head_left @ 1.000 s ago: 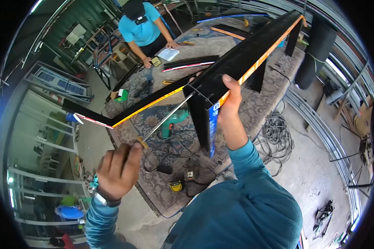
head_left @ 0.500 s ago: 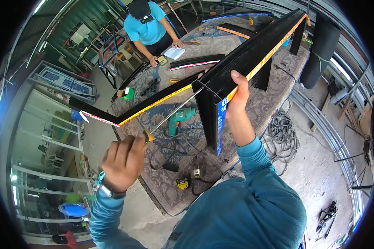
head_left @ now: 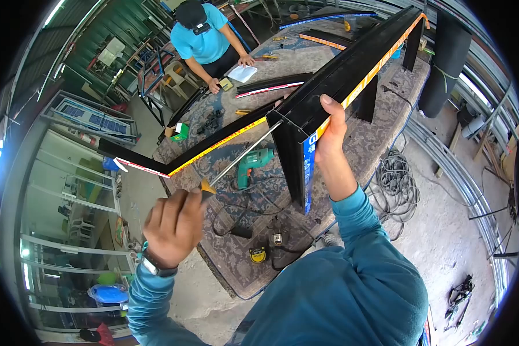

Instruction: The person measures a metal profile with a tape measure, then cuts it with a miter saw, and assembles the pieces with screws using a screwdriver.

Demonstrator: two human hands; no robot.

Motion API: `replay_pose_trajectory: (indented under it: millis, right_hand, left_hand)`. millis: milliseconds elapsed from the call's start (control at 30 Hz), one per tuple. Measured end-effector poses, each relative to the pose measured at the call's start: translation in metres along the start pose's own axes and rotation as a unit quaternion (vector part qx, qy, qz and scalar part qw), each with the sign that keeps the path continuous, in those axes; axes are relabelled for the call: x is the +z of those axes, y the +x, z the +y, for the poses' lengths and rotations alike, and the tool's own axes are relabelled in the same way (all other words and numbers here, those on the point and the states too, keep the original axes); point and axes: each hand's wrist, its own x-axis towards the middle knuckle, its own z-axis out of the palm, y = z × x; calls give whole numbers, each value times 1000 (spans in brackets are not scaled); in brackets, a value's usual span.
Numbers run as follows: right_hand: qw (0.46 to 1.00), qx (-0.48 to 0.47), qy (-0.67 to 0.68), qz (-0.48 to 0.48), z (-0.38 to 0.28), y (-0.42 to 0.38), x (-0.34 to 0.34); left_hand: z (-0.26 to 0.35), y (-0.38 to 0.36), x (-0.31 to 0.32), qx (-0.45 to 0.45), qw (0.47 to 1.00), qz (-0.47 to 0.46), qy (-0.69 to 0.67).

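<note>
My left hand (head_left: 173,228), with a watch on the wrist, is closed round the handle of a long screwdriver (head_left: 236,163). Its shaft slants up to the right, and the tip meets the end of a black metal frame (head_left: 334,81) near the corner joint. My right hand (head_left: 331,135) grips that frame at the same corner, thumb on top; most of its fingers are hidden behind the profile. Orange, yellow and blue printed tape runs along the frame's edges. Below the shaft, a green power drill (head_left: 252,167) lies on the carpet-covered table (head_left: 236,268).
A yellow tape measure (head_left: 258,254) and coiled cable (head_left: 399,181) lie near me. Across the table a person in a light blue shirt (head_left: 205,43) rests both hands by a white paper (head_left: 242,73). A green box (head_left: 180,131) sits at the left edge. Metal profiles (head_left: 461,173) line the right.
The view has shifted slightly. Both hands keep their holds, and the screwdriver tip stays at the frame's corner joint.
</note>
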Motion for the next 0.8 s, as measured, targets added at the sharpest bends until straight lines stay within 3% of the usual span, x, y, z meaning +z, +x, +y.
replay_pose_trajectory:
  millis: [100,133,333,400,433,633,667,767,800]
  right_hand:
    - [1000,14,-3,6,0,-3,2]
    - [1000,14,-7,8,-3,0,4]
    - [1000,20,7,-3,-3,-1,6]
    - [1000,9,-6,1,-2,1,4]
    - [1000,4,-3,1,-1,0,5]
    - [1000,9,6,2,-2,-2,11]
    - [1000,8,4,0,-1,-3,13]
    - [1000,7,5,-8,-2,2,6]
    - [1000,9,6,-12,-5,0,7]
  left_hand:
    - [9,2,8,-111,980,-29,-162]
    - [1,-4,15,-231,901,-67,-361]
    - [-15,-10,16,-170,919,-60,-350]
    - [-1,-5,1,-205,951,-65,-222]
    - [1,-4,4,-230,933,-78,-264]
    - [-1,-6,15,-379,773,-142,-489]
    - [-18,-2,11,-488,453,-251,-702]
    - [-14,-2,13,-480,499,-258,-674]
    - [-11,-1,9,-454,537,-195,-684]
